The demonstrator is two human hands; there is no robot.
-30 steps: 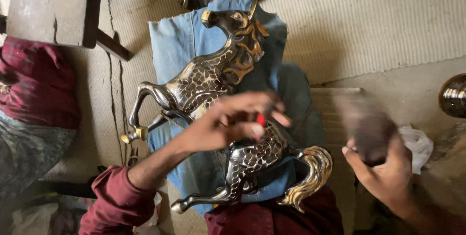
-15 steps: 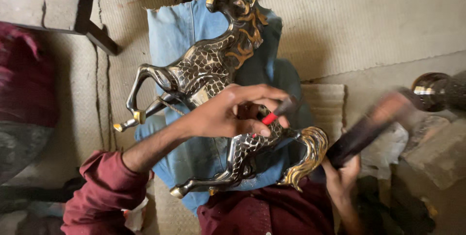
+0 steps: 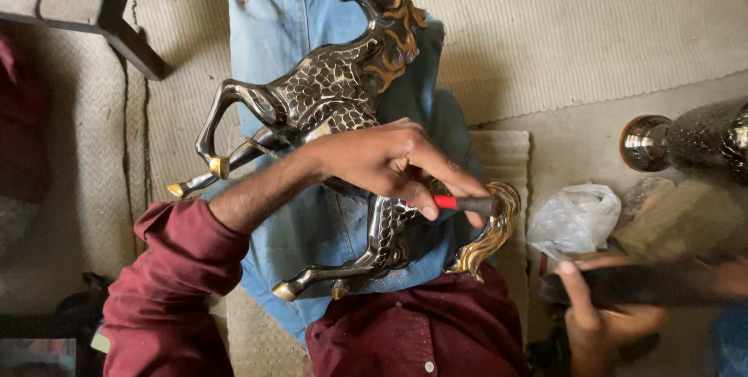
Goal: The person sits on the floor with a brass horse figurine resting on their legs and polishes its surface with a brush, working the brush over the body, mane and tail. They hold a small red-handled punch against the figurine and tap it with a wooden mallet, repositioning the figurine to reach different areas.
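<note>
In the head view, a metal horse (image 3: 335, 96) lies on its side across a blue cloth (image 3: 280, 26) spread over the person's lap, head toward the top of the frame, legs stretched to the left and the gold tail (image 3: 492, 229) curling down at the right. Its body is dark with a silvery scale pattern; the hooves, mane and tail are gold.

The left hand (image 3: 389, 163) rests on the horse's hindquarters, fingers curled and pinching a small tool with a red handle (image 3: 460, 203), whose dark tip points toward the tail. The dark red sleeve (image 3: 171, 283) runs down to the lower left.

The right hand (image 3: 600, 322) is low at the right, blurred, fingers closed around a dark long thing (image 3: 631, 285); what it is cannot be told.

Just beside that hand lies a crumpled clear plastic bag (image 3: 575, 220); its contents do not show. Farther right a shiny metal vase (image 3: 686, 142) lies on its side, its mouth out of frame, so nothing can be said of its inside. A woven mat (image 3: 592, 26) covers the floor
</note>
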